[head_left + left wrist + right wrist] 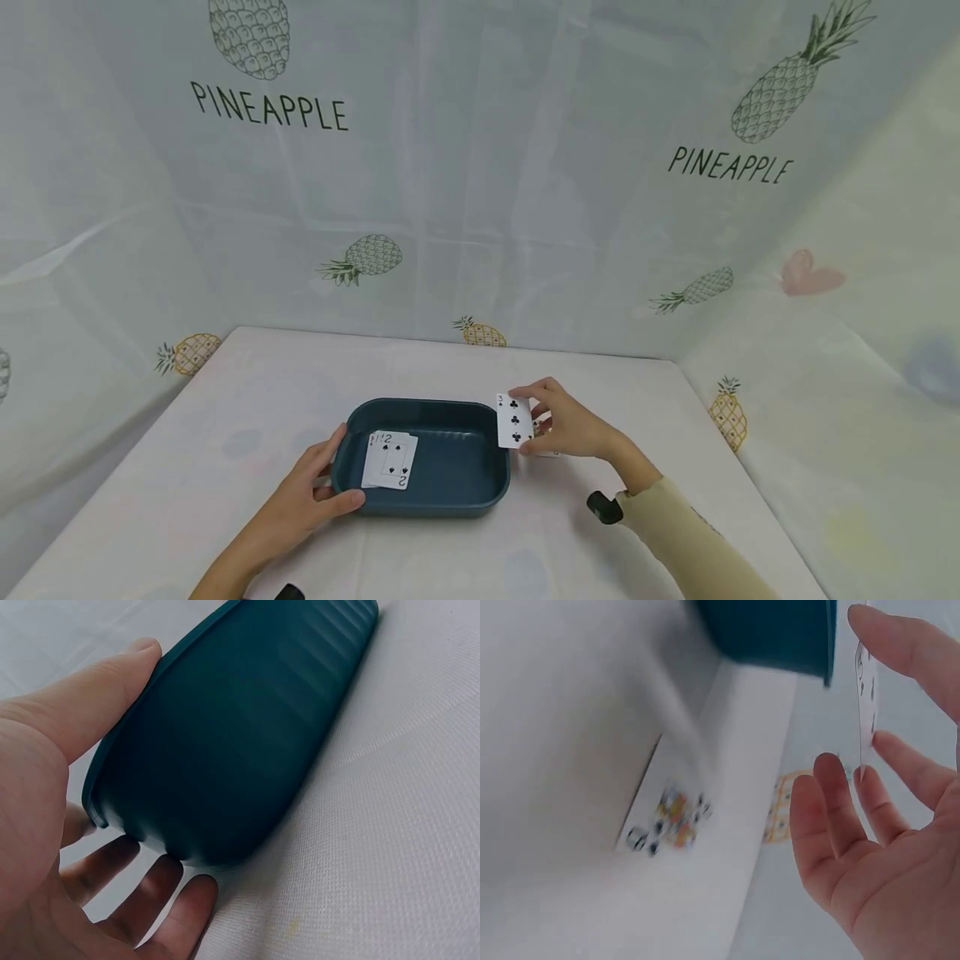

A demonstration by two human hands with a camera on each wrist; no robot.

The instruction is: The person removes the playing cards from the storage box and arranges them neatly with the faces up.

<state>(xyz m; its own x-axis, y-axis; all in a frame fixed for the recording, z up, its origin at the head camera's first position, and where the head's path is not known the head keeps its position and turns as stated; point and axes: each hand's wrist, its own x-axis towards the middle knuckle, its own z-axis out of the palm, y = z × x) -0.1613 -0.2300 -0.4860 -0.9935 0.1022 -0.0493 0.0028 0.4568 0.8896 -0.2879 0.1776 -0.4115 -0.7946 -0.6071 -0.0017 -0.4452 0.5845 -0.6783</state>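
Note:
A dark teal tray [420, 510] with rounded corners stands on the table. My left hand [303, 492] grips its left end; in the left wrist view the thumb [112, 690] lies along the rim and the fingertips touch the outer end wall. Inside, at the left, lies a small overlapping stack of playing cards [392, 462], the top one marked 2 with black pips. My right hand [572, 421] pinches a playing card [514, 422] showing black clubs, held upright at the tray's right rim. That card appears nearly edge-on in the right wrist view.
On the table right of the tray lies a picture card [679, 817], mostly hidden by my right hand in the head view. A white cloth [247, 392] covers the table. Pineapple-printed curtains [495, 183] hang behind and at both sides.

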